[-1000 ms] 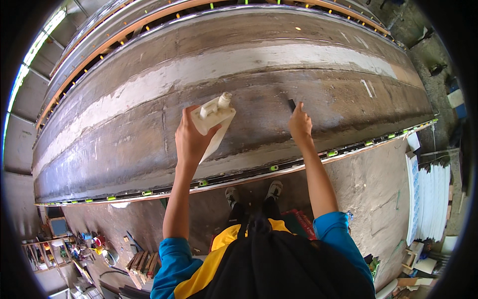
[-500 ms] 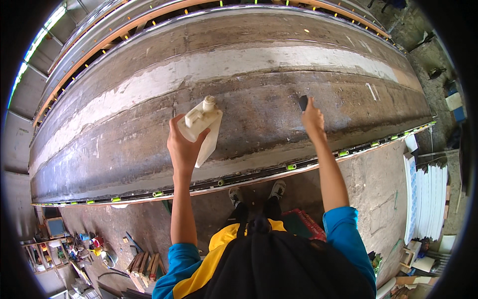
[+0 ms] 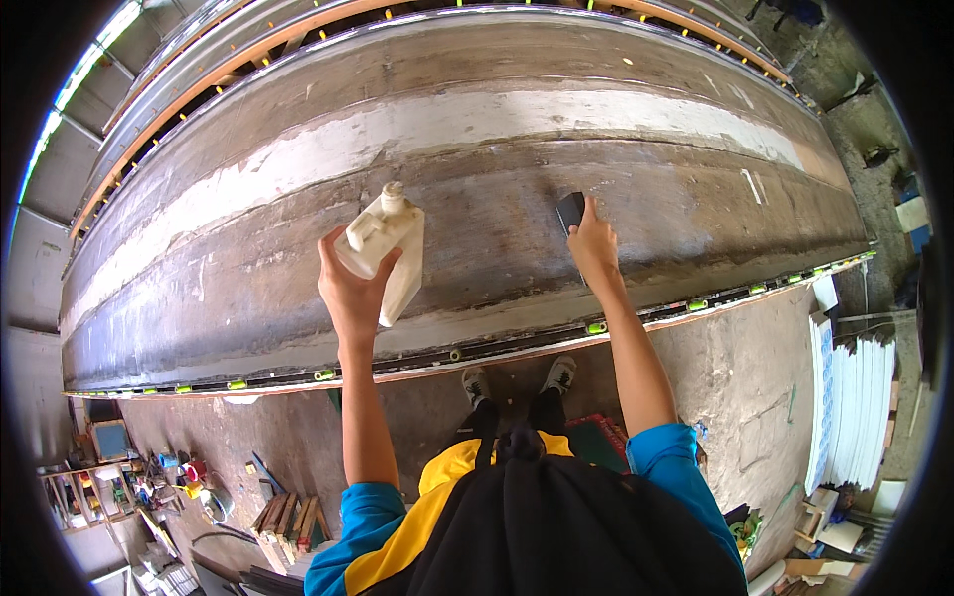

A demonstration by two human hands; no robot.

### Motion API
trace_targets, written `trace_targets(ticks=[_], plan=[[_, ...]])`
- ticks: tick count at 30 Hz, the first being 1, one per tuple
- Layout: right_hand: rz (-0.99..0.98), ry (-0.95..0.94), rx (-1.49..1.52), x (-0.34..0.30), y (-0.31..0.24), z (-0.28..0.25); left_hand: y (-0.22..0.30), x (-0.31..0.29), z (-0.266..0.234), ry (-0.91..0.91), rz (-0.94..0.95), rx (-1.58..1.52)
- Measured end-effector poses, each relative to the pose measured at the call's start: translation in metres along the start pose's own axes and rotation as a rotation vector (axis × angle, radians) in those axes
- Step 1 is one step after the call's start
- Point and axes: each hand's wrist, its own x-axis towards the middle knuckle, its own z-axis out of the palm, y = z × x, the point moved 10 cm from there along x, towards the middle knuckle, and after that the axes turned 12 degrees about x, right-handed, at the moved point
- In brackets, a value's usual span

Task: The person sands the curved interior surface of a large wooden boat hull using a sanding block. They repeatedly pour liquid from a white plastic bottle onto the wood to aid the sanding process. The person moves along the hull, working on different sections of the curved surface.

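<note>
My left hand (image 3: 348,298) is closed round the side of a whitish plastic jug (image 3: 405,263) with a capped neck at its top. The jug is tilted over a long, curved brown panel (image 3: 477,223), and I cannot tell whether it touches the surface. My right hand (image 3: 595,248) grips a black flat-ended hand tool (image 3: 569,211) at the panel's middle. The tool's face is turned toward the surface, and the fingers hide most of its handle; its exact kind cannot be made out.
A broad white band (image 3: 477,114) runs along the panel. Green clips (image 3: 596,328) line its near edge, between me and the surface. Wood pieces (image 3: 291,521) lie on the floor at lower left; stacked white sheets (image 3: 853,397) stand at right. Orange rails (image 3: 268,45) run behind.
My right hand has slid left across the panel with the black tool, showing more of it. My left hand and the jug have shifted slightly left. The view has turned a little.
</note>
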Motion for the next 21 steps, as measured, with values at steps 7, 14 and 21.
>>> trace_targets(ticks=[7,14,21], plan=[[-0.212,-0.098,-0.165,-0.040,-0.063,0.074,-0.021,0.000,-0.018,0.034,-0.033,0.028],[-0.121,0.011,0.165,-0.018,-0.045,0.032,-0.031,0.000,-0.031,0.074,0.001,0.025],[-0.174,-0.027,-0.194,-0.042,-0.057,0.071,-0.040,-0.002,-0.026,0.020,-0.037,0.016]])
